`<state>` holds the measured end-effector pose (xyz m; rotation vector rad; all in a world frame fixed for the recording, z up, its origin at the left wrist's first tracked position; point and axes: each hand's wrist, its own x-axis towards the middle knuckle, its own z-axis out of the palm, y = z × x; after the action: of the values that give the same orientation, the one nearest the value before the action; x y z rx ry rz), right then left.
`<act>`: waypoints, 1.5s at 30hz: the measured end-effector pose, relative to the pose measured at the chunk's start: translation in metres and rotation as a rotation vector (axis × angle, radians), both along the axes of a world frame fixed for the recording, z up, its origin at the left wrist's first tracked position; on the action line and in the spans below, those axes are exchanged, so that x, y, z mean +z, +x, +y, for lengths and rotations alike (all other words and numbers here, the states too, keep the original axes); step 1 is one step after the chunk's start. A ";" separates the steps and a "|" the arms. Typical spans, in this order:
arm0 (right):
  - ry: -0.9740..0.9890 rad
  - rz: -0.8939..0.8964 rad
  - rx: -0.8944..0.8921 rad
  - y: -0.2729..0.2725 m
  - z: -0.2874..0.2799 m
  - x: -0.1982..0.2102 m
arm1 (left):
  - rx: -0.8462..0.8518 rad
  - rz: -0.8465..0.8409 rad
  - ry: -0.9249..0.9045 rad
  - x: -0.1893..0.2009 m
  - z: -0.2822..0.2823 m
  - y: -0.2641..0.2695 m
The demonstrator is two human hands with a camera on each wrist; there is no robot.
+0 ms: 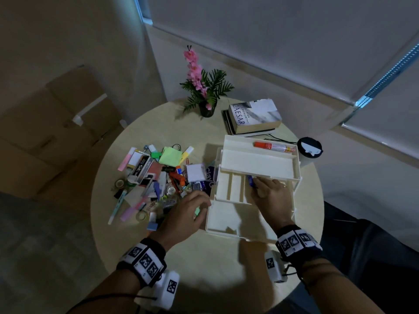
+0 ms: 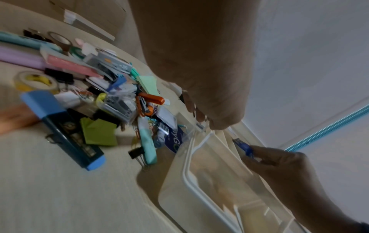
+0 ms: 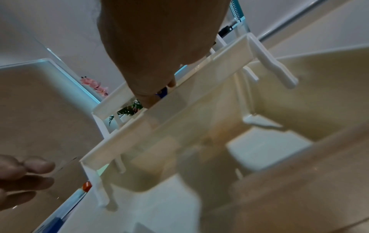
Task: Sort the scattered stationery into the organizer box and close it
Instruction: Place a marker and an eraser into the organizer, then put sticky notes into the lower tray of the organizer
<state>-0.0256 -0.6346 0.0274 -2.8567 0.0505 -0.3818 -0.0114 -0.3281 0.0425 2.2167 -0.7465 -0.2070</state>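
Observation:
The white organizer box [image 1: 226, 226] stands open on the round table [image 1: 204, 264], its tiered trays fanned out. My right hand [image 1: 256, 184] pinches a blue pen [image 1: 251, 180] over the divided middle tray [image 1: 233, 186]; the pen also shows in the left wrist view [image 2: 244, 146]. An orange-and-white tube [image 1: 274, 146] lies in the top back tray. My left hand [image 1: 201, 209] is at the box's left side, fingers [image 2: 197, 116] curled on the edge of the clear lid [image 2: 191, 135]. The scattered stationery pile [image 1: 158, 177] lies left of the box.
A potted pink flower [image 1: 205, 91], stacked books [image 1: 254, 117] and a black-lidded cup [image 1: 309, 147] stand behind the box. Cardboard boxes [image 1: 45, 132] sit on the floor to the left. My leg is at the table's right edge.

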 end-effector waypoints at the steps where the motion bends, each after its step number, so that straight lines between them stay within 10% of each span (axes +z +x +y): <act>1: -0.027 0.008 -0.024 -0.004 0.001 0.000 | 0.013 0.004 0.006 0.001 0.007 0.001; 20: 0.108 -0.053 -0.015 0.009 0.121 0.046 | 0.276 0.104 0.091 -0.007 0.160 0.041; 28: 0.262 0.479 -0.029 0.098 0.211 0.011 | 0.530 0.176 0.132 -0.025 0.219 0.068; 45: 0.257 0.451 -0.078 0.182 0.265 -0.021 | 0.505 0.228 0.412 -0.039 0.189 0.141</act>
<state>0.1561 -0.3694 0.0064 -2.6299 0.2744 0.2451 0.1296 -0.1390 0.0035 2.6285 -0.0030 -0.3756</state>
